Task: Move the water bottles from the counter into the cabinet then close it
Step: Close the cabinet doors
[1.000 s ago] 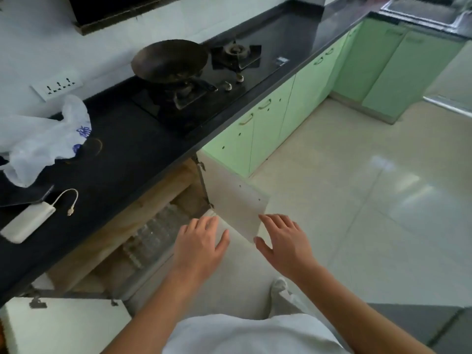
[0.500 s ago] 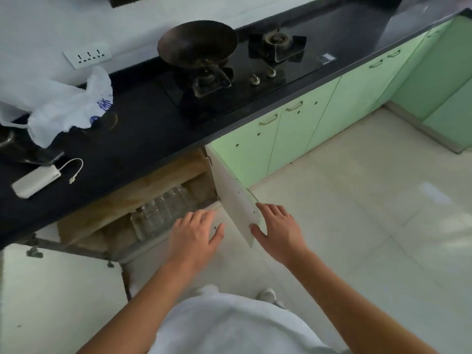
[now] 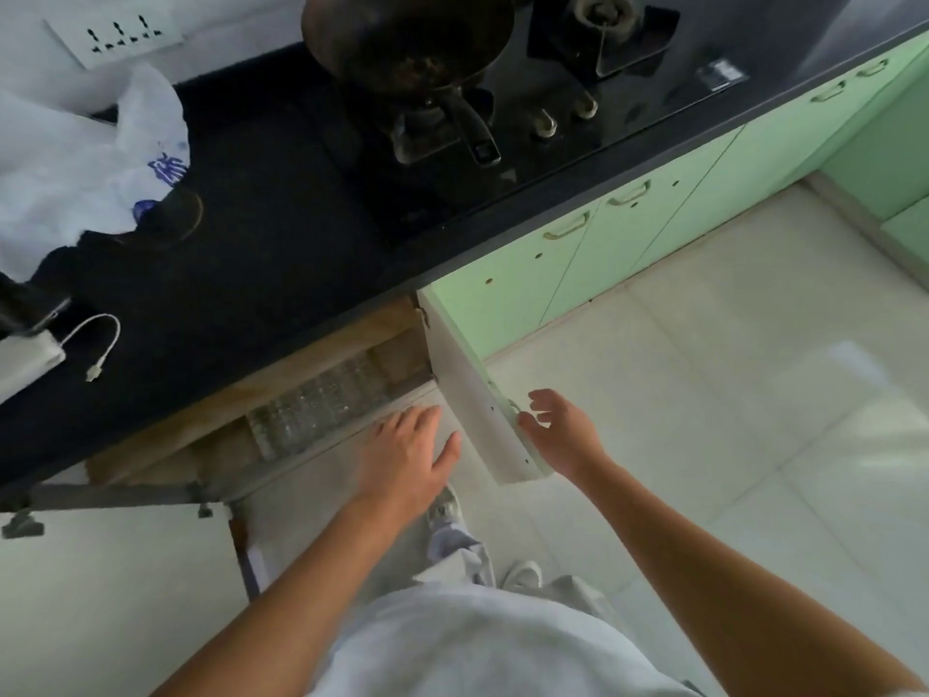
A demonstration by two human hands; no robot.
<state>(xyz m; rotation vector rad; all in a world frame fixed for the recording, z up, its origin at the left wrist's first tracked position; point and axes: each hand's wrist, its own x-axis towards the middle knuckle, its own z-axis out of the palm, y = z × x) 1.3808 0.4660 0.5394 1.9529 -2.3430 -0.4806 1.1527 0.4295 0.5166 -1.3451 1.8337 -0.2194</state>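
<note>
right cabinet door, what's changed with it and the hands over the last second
The right hand has come in from in front of the white-backed green cabinet door on the right to its outer edge, fingers open, no closed grip yet. The left hand stays spread in front of the cabinet opening. The clear plastic water bottles inside, and both open doors, look unchanged.

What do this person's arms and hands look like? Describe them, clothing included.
Both forearms are bare up to the bottom edge of the picture; no sleeve reaches them. The left hand and right hand wear no gloves, and no rings, watch or bracelets show. A white garment covers the torso between the arms.
</note>
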